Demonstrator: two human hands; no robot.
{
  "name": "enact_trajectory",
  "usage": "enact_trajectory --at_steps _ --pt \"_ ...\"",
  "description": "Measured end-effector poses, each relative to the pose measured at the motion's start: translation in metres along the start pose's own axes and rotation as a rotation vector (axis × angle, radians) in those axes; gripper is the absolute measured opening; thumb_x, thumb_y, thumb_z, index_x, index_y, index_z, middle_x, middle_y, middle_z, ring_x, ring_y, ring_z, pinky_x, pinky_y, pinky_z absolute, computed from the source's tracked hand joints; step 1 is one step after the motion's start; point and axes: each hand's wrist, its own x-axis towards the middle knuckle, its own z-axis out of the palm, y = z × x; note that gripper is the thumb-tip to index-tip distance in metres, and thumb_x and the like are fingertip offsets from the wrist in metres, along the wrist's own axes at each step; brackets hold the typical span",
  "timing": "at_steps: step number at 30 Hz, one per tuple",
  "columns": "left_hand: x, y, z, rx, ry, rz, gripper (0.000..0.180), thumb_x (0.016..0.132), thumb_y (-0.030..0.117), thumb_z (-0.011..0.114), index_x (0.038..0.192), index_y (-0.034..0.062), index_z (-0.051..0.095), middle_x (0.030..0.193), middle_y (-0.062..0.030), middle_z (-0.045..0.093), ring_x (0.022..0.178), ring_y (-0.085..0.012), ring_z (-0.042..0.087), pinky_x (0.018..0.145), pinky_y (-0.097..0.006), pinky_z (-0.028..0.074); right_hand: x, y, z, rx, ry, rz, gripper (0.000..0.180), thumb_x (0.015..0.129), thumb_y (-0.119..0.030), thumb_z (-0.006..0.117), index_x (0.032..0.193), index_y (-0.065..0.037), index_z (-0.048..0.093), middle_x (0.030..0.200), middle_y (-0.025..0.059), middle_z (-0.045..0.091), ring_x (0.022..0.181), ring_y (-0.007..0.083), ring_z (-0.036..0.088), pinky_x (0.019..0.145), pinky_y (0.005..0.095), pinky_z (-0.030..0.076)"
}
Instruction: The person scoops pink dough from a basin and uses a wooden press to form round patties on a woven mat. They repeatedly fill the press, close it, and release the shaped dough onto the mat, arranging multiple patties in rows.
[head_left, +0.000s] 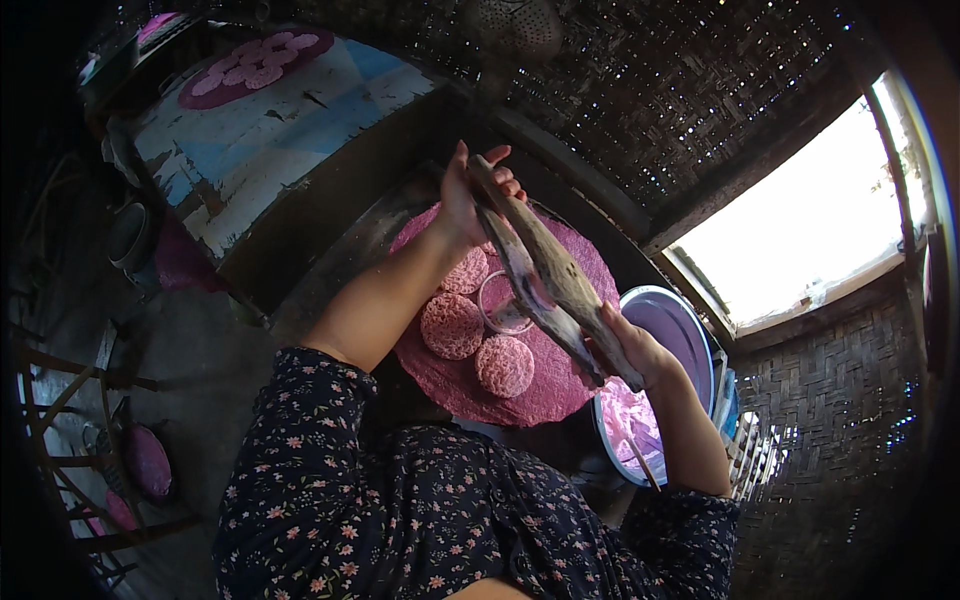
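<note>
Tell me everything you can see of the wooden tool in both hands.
The wooden tool is two long, weathered grey-brown pieces, tapered at the ends and lying close together like a press. It is held slanted above the pink mat, over a clear ring. The left hand grips its upper end, the right hand its lower end. Whether anything sits between the pieces cannot be told.

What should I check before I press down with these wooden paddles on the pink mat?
1. Left hand grips the far ends of the wooden paddles: ok.
2. Right hand grips the near ends: ok.
3. Ring mould lies flat on the pink mat: ok.
4. Mould filled: cannot tell, the paddles cover part of it.
5. Three pink cakes lie clear of the mould: ok.
6. Basin of pink mixture beside the right hand: ok.
</note>
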Motion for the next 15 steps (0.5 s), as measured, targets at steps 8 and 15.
enact_trajectory --at_steps 8,15 --pt "0.016 0.028 0.007 0.057 0.039 0.091 0.063 0.091 0.064 0.026 0.108 0.009 0.052 0.057 -0.0001 0.045 0.053 -0.017 0.047 0.07 -0.038 0.041 0.027 -0.022 0.011 -0.194 0.205 -0.078 0.066 0.093 -0.059 0.034 0.087 0.0 0.062 0.068 0.0099 0.062 0.054 0.0179 0.061 0.051 0.0302 0.049" --pt "0.013 -0.006 0.01 -0.004 0.167 0.075 0.062 0.091 0.063 0.027 0.096 0.0103 0.058 0.05 0.0031 0.039 0.047 -0.0133 0.042 0.063 -0.032 0.038 -0.002 -0.028 0.002 -0.402 0.328 -0.028 0.064 0.093 -0.056 0.039 0.076 0.001 0.062 0.059 0.0072 0.058 0.046 0.0148 0.056 0.047 0.0279 0.046"
